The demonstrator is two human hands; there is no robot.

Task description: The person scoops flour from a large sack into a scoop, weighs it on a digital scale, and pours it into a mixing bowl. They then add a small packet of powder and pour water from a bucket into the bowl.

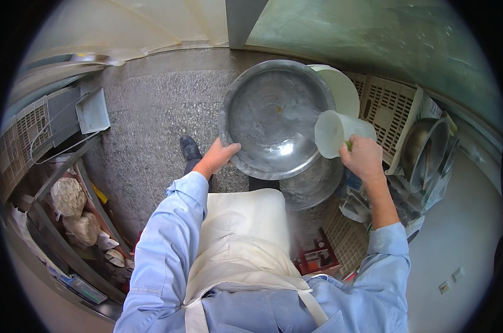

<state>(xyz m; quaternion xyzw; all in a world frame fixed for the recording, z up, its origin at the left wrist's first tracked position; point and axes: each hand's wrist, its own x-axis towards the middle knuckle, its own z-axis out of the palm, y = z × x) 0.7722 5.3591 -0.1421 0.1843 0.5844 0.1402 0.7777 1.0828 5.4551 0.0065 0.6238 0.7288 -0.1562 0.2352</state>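
Observation:
A wide grey metal basin [268,111] is held in front of me. My left hand [217,157] grips its near left rim, with the thumb over the edge. Its inside is smeared and shiny, with a small yellowish spot near the middle. My right hand [363,158] is closed on a translucent white plastic jug [332,133], tilted with its mouth toward the basin's right side. Whether anything is pouring from it I cannot tell. Partly hidden under the held basin is a second metal basin [315,186]. A pale round tub or lid [340,89] shows behind it.
Plastic crates [393,108] stand along the right, with metal bowls [423,147] leaning beside them. A shelf rack [90,194] with wrapped bundles [69,197] is on the left, near a dustpan-like tray [92,111]. A red crate [320,258] sits low by my right side. The floor [151,105] is speckled.

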